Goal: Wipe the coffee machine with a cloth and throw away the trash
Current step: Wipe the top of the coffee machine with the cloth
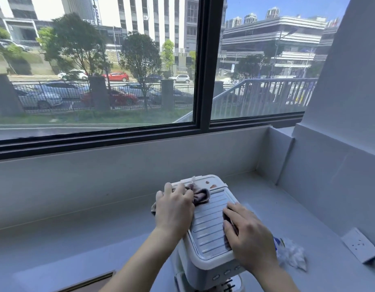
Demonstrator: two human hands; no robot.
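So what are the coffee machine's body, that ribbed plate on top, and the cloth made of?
The coffee machine body looks like cream-white moulded plastic: rounded corners, soft sheen. The ribbed plate on top appears to be brushed metal, silvery with pressed ridges, though it could be coated plastic. The cloth under the left hand looks like soft brownish-grey fabric, bunched into folds.

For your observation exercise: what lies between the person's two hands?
In the head view, left hand and right hand flank the white coffee machine's bare ribbed metal top.

No legible txt or labels anywhere.
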